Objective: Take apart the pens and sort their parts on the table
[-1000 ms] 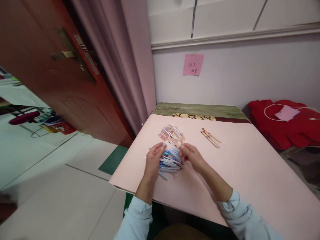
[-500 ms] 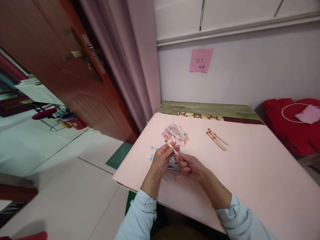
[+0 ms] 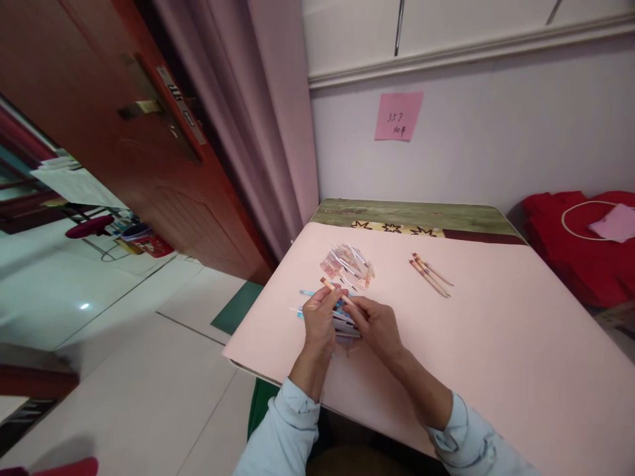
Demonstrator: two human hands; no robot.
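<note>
A slim beige pen with a brown end is held between both hands above the table. My left hand is closed on its upper part, the brown end sticking out past the fingers. At the pen's lower end, the fingertips of my right hand pinch it, hiding the tip. Below the hands lies a pile of blue and white pen parts, partly covered by them. Just beyond sits a heap of pinkish-orange pen parts with thin white and dark sticks like refills.
Several similar beige pens lie together on the right of the pink-covered table. A wall with a pink note stands behind. Red fabric is at the right, and a brown door and curtain at the left.
My right hand has turned more palm-down, and its fingers have shifted on the pen's lower end. The pen has moved slightly left. Piles and laid-out pens stay put.
</note>
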